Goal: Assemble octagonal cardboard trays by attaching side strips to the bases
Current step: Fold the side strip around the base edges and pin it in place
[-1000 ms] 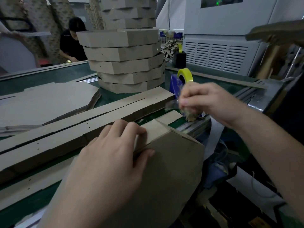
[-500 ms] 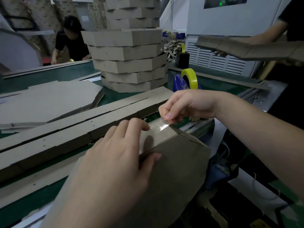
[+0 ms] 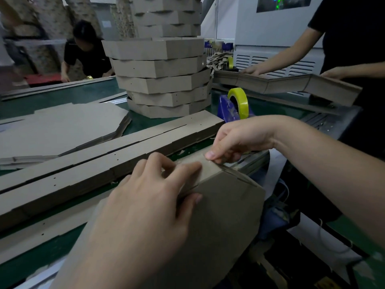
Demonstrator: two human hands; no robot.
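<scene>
- Head view: one tray is tilted at 6 o'clock on the near edge of the green table. It is gripped by the left hand, fingers over its rim.
- Its far corner is pinched by the right hand.
- At 12, at least five trays are counted in a stack; one tape dispenser is seen at 1.
- Two strip piles are laid at 9.
- One person is seen at 11, another at 2.

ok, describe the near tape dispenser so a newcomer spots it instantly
Find the tall stack of trays on the green table. At its foot, right side, sits the tape dispenser, beyond the right hand. Only it has a blue body.
</scene>
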